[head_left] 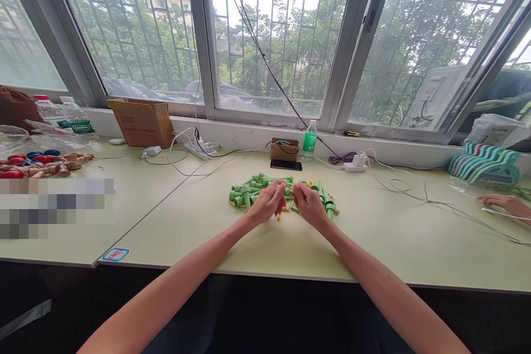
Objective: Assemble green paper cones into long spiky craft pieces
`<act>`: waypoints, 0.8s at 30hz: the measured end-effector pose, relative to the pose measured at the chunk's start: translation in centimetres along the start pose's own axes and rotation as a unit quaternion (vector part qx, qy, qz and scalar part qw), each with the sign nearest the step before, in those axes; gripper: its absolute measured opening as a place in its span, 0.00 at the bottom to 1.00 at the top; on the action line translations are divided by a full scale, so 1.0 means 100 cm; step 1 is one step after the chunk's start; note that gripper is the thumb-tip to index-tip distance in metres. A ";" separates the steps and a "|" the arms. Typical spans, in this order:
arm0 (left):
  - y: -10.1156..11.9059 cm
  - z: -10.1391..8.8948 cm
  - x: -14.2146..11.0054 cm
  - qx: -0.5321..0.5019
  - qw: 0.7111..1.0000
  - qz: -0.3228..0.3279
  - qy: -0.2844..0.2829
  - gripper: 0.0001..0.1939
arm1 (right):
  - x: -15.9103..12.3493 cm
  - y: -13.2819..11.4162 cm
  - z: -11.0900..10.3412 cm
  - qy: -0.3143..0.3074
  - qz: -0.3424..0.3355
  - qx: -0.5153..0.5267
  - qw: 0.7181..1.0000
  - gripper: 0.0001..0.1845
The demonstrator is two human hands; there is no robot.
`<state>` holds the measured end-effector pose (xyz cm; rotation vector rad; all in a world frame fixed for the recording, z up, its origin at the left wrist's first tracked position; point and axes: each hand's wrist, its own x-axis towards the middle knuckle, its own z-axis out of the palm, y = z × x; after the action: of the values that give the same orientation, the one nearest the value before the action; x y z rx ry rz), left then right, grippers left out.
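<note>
Barred windows [202, 33] run along the back of a pale table [406, 232], on which a brown cardboard box [143, 124] stands at the left near the sill. Nearer the middle lies a spread of green tapered pieces [246, 196], just past the hands and out to either side of them. The left hand [269, 200] and right hand [309, 204] face each other closely, fingers curled inward; whether either pinches anything cannot be told. Beyond stand a green-labelled bottle [309, 141] and a flat black phone [286, 165], with small yellow bits [279, 218] scattered around the green pieces
</note>
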<state>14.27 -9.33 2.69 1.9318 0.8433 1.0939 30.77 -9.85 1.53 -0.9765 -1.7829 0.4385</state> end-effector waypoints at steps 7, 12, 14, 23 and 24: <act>-0.002 0.000 0.002 -0.028 0.999 -0.015 -0.006 0.21 | -0.001 -0.004 -0.001 -0.011 0.008 0.023 1.000 0.21; 0.000 0.000 0.000 -0.013 1.000 -0.003 -0.012 0.21 | -0.001 -0.003 -0.001 -0.009 0.016 0.022 1.000 0.21; 0.002 -0.001 0.000 -0.006 1.000 0.001 -0.015 0.21 | -0.001 -0.002 -0.001 -0.011 0.024 0.017 1.000 0.22; 0.005 -0.001 -0.003 0.056 0.998 0.028 -0.002 0.19 | 0.000 -0.002 -0.002 -0.007 0.024 0.003 1.000 0.22; 0.005 -0.001 -0.003 0.069 0.997 0.037 0.003 0.19 | 0.000 -0.002 -0.002 -0.005 0.024 0.005 1.000 0.22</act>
<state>14.11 -9.78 3.00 2.0900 0.8780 1.1108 30.86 -10.00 1.76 -1.0131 -1.7689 0.4825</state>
